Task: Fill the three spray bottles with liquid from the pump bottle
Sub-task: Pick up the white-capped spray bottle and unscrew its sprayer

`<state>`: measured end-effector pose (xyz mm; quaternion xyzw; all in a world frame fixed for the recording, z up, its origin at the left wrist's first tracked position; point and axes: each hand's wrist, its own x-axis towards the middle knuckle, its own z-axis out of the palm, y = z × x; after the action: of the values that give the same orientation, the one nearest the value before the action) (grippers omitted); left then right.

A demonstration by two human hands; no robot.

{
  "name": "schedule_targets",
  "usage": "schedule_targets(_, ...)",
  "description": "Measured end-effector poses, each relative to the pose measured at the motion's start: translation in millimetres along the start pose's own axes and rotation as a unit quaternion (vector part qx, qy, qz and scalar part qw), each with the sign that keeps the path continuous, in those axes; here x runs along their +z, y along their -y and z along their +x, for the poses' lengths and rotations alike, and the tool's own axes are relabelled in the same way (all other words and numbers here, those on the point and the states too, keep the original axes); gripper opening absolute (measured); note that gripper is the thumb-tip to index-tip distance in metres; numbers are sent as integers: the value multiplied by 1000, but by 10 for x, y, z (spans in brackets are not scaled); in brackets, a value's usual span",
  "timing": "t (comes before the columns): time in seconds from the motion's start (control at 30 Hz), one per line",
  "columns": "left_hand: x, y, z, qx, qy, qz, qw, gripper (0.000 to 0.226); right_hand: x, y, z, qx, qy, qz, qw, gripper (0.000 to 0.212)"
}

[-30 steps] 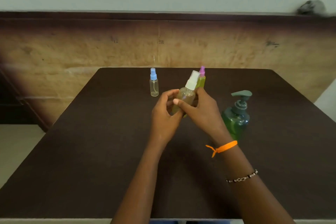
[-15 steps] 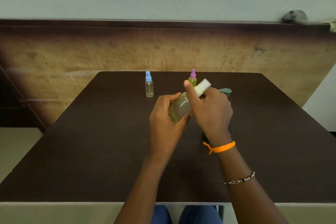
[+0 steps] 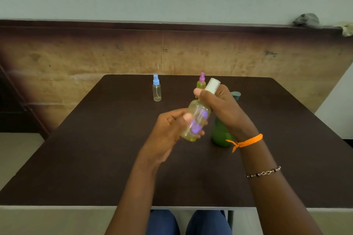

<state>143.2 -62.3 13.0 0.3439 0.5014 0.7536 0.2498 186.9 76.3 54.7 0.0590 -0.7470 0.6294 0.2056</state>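
Above the middle of the dark table point(image 3: 95, 149) I hold a clear spray bottle point(image 3: 196, 120) with a white cap point(image 3: 212, 85), tilted to the right and holding yellowish liquid. My left hand point(image 3: 172, 129) grips its body. My right hand point(image 3: 221, 107) grips its neck just under the cap. The green pump bottle point(image 3: 220, 136) stands behind my right wrist, mostly hidden; only its lower body and spout tip show. A blue-capped spray bottle point(image 3: 157, 88), nearly empty, stands at the far side. A pink-capped spray bottle point(image 3: 201, 82) with yellow-green liquid stands to its right, partly behind my right hand.
A wood-panelled wall runs behind the table's far edge. A grey cloth point(image 3: 305, 20) lies on the ledge at the top right. The table's near edge is close to my knees point(image 3: 187, 221).
The white-capped bottle has tilted further to the right and my right hand has shifted up to its neck. The camera has tipped down, so the near table edge and my knees show.
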Motion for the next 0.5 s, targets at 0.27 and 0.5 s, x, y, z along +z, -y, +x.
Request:
schedule_targets(0.27,112,-128,-12,16,-91,177,980,36,-24,25,46,31,-61,-65,996,35)
schedule_targets(0.5,64,-67,-18,60,-110,193,973,33,-88,103,38,63,-89,-58,992,31)
